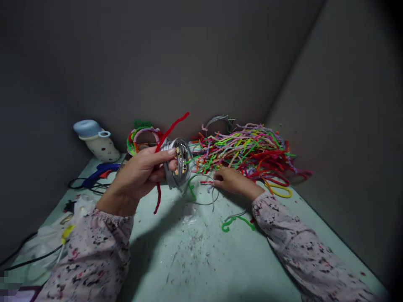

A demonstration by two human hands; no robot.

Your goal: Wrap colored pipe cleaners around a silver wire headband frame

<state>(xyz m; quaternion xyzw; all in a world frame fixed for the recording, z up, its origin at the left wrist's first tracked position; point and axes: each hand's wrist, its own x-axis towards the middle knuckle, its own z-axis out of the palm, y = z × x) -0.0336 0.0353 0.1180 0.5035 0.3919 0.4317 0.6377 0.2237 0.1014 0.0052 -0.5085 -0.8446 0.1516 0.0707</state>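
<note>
My left hand [138, 174] is raised above the table, closed on a coil of grey wire rings [178, 165] and a red pipe cleaner [166, 138] that sticks up and hangs down past my fingers. My right hand [231, 181] rests low on the table at the near edge of a big heap of colourful pipe cleaners [252, 151]. Its fingers are curled on thin strands there; what they pinch is too small to make out. A grey wire [208, 197] loops on the table between my hands.
A blue glue gun [100, 171] with a black cord lies at the left, behind it a white speckled bottle [99, 142]. Wrapped colourful rings [141, 136] stand by the back wall. A green pipe cleaner [236, 222] lies near. Grey walls close in the pale green table [195, 260].
</note>
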